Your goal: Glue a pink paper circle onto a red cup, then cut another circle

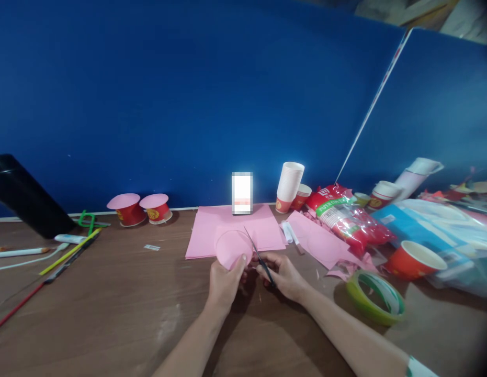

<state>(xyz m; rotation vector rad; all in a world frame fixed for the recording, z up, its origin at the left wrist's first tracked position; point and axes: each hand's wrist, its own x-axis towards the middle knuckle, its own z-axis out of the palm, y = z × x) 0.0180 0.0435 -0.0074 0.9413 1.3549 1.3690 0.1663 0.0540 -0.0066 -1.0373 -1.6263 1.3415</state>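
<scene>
Pink paper piece (229, 246): one, held over the near edge of the pink sheet stack (212, 222), a round outline showing on it.
Left hand (224, 283): thumb and fingers pinched on the paper's near edge.
Right hand (284, 275): fingers closed round the scissors (265, 267); blade gap unclear.
Round outline: a cut could stray inside it if the paper twists or bends.
Left thumb: near the blades, so a slip might nick it.
Counts: one scissors, two pink-topped cups (131, 214), one green tape roll (355, 299), one red cup bag (339, 212); stacked sheets uncountable.
</scene>
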